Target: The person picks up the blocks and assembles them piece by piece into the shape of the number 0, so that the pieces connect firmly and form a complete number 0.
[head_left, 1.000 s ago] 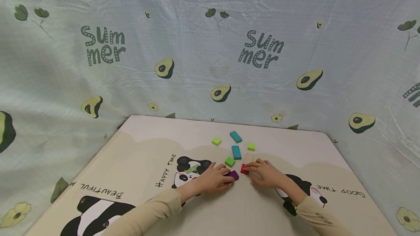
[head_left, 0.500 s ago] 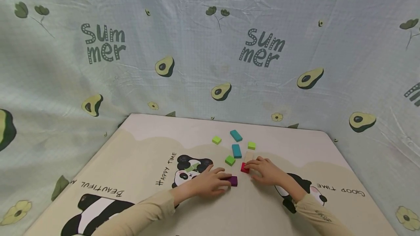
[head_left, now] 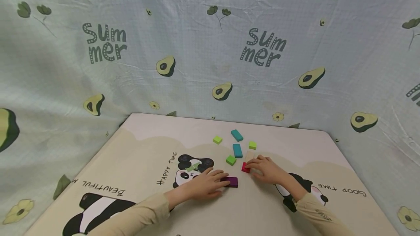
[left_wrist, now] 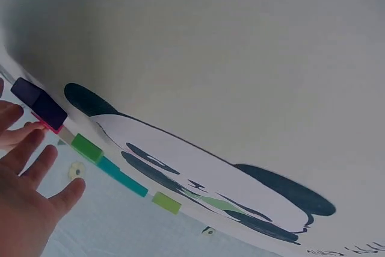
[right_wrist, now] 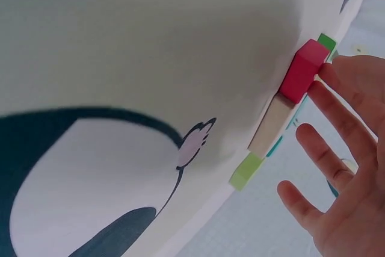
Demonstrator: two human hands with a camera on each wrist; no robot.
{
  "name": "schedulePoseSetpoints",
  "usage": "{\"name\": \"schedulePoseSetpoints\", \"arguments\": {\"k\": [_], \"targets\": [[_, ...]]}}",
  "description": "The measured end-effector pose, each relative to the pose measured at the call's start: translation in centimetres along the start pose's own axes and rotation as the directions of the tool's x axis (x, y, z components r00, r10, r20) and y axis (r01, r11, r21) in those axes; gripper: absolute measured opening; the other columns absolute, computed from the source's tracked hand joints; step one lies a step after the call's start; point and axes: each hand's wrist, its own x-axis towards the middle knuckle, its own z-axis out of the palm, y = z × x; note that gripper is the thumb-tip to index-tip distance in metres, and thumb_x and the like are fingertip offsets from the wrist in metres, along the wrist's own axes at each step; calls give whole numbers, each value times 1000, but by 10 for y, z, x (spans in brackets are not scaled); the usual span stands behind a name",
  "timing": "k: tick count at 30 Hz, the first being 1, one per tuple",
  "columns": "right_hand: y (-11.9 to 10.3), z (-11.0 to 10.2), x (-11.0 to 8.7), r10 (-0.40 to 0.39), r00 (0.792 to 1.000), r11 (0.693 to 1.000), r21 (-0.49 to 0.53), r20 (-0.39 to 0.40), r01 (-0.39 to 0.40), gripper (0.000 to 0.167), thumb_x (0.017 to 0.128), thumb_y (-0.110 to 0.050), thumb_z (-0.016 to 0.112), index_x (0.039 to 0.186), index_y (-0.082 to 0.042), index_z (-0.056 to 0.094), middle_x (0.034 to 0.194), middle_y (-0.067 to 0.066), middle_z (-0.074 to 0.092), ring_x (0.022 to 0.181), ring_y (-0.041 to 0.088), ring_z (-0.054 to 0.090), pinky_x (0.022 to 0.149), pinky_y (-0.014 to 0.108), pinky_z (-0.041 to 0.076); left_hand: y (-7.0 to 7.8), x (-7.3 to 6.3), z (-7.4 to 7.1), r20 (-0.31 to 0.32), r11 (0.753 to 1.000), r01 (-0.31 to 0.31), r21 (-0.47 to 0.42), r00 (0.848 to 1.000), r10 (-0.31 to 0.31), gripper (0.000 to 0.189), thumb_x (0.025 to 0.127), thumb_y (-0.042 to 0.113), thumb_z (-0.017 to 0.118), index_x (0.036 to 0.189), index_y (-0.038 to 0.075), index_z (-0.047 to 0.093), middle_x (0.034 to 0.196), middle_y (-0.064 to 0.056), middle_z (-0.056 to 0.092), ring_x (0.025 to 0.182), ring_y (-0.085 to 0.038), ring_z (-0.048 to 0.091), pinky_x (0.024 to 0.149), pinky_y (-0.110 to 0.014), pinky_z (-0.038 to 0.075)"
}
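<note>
Near the middle of the table, the fingertips of my left hand (head_left: 208, 185) touch the left end of a purple block (head_left: 233, 182), partly covering it. Its other fingers spread loosely in the left wrist view. To the right, my right hand (head_left: 267, 170) has fingertips against a red block (head_left: 244, 167). In the right wrist view its fingers are spread and fairly straight beside the red block (right_wrist: 305, 71). A beige block (head_left: 250, 155) lies end to end with the red one, just behind it. A green block (head_left: 231, 160) sits behind the purple block.
Farther back lie two blue blocks (head_left: 237, 150) and two lime-green blocks (head_left: 217, 140), one on each side. The table (head_left: 144, 170) has a printed panda cover. A hanging avocado-print cloth (head_left: 190, 83) stands behind its far edge.
The purple block has turned from a slant to lie nearly straight across. My left hand has drawn slightly left, leaving more of it showing. The right hand stays at the red block.
</note>
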Motion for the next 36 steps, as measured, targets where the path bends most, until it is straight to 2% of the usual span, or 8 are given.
{"name": "schedulePoseSetpoints", "arguments": {"k": [7, 16, 23, 29, 36], "targets": [[3, 1, 6, 1, 1000, 1000, -8, -19, -1, 23, 83, -18, 61, 105, -18, 64, 110, 0, 62, 93, 17, 46, 79, 43, 39, -3, 3, 0, -40, 1000, -1, -12, 999, 1, 35, 90, 31, 51, 124, 25, 53, 126, 1, 53, 119, -19, 45, 98, -47, 36], [2, 4, 10, 13, 1000, 1000, -11, -16, -13, 23, 81, -17, 62, 103, -23, 66, 105, -2, 63, 92, 16, 46, 78, 41, 38, -6, 5, 8, -89, 997, -54, 49, 994, 59, 27, 87, 25, 56, 114, 28, 57, 121, 3, 56, 113, -15, 49, 94, -45, 40], [3, 5, 17, 2, 1000, 999, -45, -2, -2, 30, 79, -15, 65, 108, -23, 65, 102, -2, 63, 92, 17, 47, 76, 39, 38, -5, 11, 9, -93, 998, -48, 35, 994, 51, 20, 88, 27, 55, 108, 29, 57, 115, 4, 58, 111, -14, 49, 94, -44, 40], [6, 3, 18, -2, 1000, 999, -49, 3, 2, 29, 78, -17, 67, 106, -22, 66, 101, -2, 64, 92, 17, 47, 76, 39, 38, -4, 19, 8, -104, 997, -30, 66, 994, 37, 28, 88, 30, 53, 116, 26, 56, 111, 5, 58, 107, -12, 49, 94, -42, 40], [7, 3, 18, -8, 1000, 999, -40, -18, 7, 26, 76, -15, 68, 102, -22, 67, 101, -2, 65, 93, 18, 47, 77, 40, 38, -2, 21, 5, -59, 998, -9, 62, 998, 13, 30, 87, 30, 55, 117, 28, 57, 111, 4, 57, 108, -12, 47, 96, -42, 39]]}}
